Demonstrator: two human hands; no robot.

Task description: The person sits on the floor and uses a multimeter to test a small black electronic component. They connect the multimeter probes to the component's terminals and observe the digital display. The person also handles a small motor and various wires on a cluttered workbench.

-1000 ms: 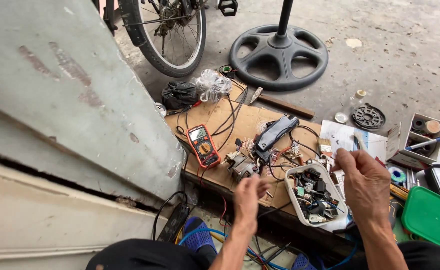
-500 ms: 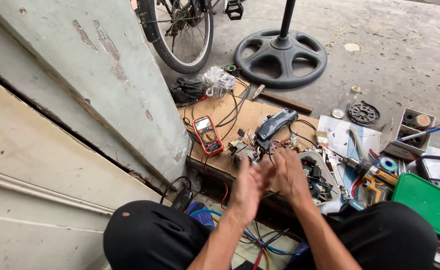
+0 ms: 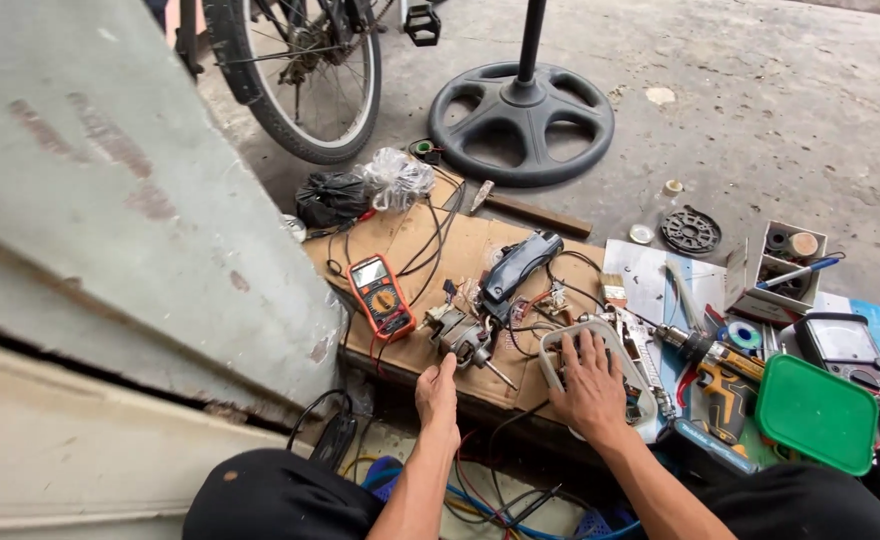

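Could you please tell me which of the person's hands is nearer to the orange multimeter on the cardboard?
Left. The left hand rests at the cardboard's near edge, just below and right of the orange multimeter. The right hand lies farther right, over the white parts tray.

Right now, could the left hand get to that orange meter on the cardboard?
Probably yes. The left hand rests at the cardboard's near edge, by the small motor. The orange meter lies face up just beyond it, uncovered; only thin wires trail nearby.

Soft even daylight, faint shadows, sharp focus, perhaps slight wide-angle distortion.
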